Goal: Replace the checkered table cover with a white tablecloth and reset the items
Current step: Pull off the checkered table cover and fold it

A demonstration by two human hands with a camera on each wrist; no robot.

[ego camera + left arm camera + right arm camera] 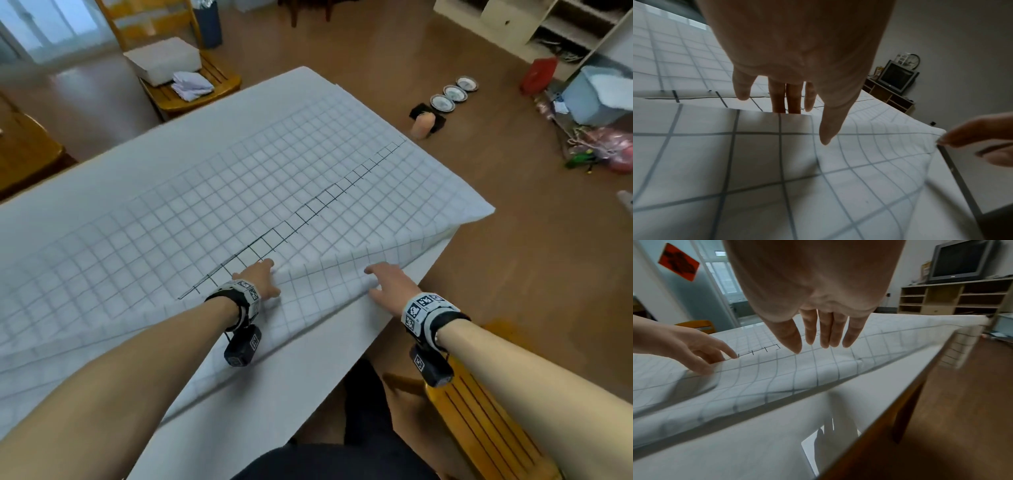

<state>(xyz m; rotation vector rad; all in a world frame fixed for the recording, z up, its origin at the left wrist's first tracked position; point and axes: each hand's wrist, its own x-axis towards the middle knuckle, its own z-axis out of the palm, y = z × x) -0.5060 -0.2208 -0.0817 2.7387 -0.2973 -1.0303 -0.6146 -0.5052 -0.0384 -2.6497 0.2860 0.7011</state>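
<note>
No readable text; red wall sign (679,262) blurred, wristband markers (420,306) patterns only.

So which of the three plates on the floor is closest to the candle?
The leftmost plate, at the near end of the row; it sits right beside the candle.

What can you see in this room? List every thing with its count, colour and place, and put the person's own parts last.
checkered cover: one, white with grey lines, folded over on the table
table: one, pale top, under the cover
plates: three, white-blue, on the floor
wooden chair: one, yellow-brown, beyond the table
box: one, white, on that chair
television: one, grey, on shelves
left hand: fingers under the fold
right hand: open, at the fold
</note>
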